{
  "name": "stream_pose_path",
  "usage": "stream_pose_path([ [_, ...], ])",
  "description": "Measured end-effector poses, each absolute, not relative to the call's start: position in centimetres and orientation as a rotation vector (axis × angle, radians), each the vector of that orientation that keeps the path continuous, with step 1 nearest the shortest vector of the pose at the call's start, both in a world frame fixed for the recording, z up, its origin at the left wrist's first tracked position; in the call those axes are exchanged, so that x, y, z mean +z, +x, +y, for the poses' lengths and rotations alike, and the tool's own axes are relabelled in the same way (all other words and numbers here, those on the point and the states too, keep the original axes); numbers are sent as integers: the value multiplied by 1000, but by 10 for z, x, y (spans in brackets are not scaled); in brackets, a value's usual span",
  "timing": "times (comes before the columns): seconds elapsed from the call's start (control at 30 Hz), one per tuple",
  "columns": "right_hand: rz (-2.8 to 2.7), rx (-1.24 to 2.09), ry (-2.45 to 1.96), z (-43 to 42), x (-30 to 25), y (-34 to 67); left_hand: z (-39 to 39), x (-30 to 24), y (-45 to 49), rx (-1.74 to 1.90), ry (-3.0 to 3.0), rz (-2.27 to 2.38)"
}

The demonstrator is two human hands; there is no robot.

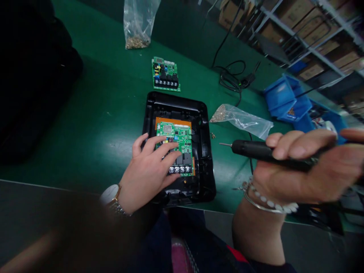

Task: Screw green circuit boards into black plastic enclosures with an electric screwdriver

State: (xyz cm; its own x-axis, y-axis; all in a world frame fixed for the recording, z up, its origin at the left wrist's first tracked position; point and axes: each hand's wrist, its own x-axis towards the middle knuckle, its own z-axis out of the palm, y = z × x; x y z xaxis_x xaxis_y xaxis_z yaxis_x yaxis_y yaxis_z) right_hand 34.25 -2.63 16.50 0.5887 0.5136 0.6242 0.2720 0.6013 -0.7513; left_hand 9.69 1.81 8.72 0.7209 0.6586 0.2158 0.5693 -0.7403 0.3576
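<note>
A black plastic housing [204,113] lies on the green table near its front edge. Inside it sits a green circuit board [178,134] with a black terminal strip at its near end. My left hand [148,172] rests flat on that board, fingers spread, holding nothing. My right hand [301,167] is closed round a black electric screwdriver [256,149] held level above the table, to the right of the housing. The bit tip points left toward the housing.
A second green circuit board [165,74] lies behind the housing. Two clear bags of screws, one upright [138,22] at the back, one lying [241,118] right of the housing. Black cables [233,77], blue bins [287,98], shelving with cartons at right.
</note>
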Motion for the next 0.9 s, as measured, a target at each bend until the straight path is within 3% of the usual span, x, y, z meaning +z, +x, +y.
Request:
stream_pose_path([
  [0.1, -1007, -26, -891, 11, 140, 359, 20, 87, 98, 482, 2674, 958],
  [0.43, -999, 130, -1017, 47, 88, 392, 22, 84, 98, 511, 2655, 956],
  [0.67, -979, 138, -998, 47, 92, 390, 23, 86, 98, 539, 2651, 943],
  [0.9, -993, 165, -846, 27, 138, 358, 27, 91, 94, 687, 2408, 935],
])
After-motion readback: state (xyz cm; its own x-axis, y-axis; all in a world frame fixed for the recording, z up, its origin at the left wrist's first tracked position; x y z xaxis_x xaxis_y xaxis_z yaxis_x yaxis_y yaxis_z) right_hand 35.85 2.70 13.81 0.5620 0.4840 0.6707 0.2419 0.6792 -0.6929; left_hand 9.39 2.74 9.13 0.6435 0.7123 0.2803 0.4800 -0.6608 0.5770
